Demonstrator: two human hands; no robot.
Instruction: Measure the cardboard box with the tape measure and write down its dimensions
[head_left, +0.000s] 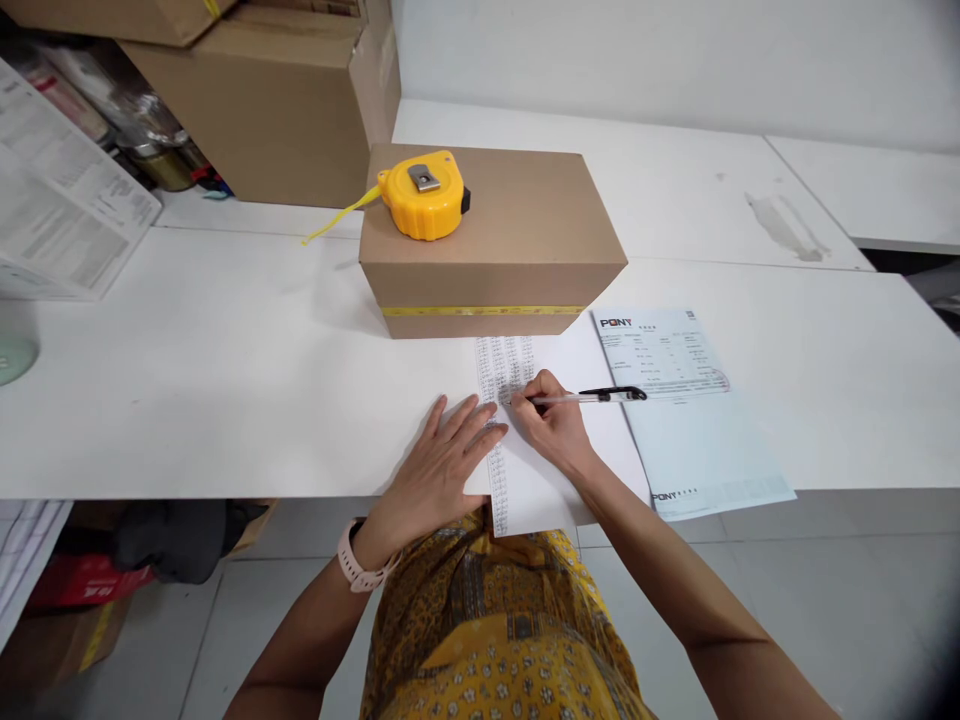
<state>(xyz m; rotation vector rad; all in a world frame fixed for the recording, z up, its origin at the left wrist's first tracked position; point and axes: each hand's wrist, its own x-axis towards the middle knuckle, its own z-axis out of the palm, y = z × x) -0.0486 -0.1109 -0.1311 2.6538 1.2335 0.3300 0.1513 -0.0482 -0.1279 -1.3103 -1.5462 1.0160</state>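
My right hand (551, 420) is closed around a clear pen (592, 397) with a black cap, its tip touching a white sheet (525, 480) printed with a column of small figures. My left hand (442, 460) lies flat with fingers spread on the left side of that sheet, holding it down. A pale wristwatch is on my left wrist. Just beyond the sheet stands a closed cardboard box (510, 250) with a yellow tape band along its front. A yellow tape measure (424, 195) rests on the box's top left, its blade pulled out to the left.
A pale blue printed form (690, 420) lies right of the sheet on the white table (187, 370). Larger cardboard boxes (277, 100) stand at the back left, with jars beside them. Printed papers (52, 200) lie far left. Bags and boxes sit under the table.
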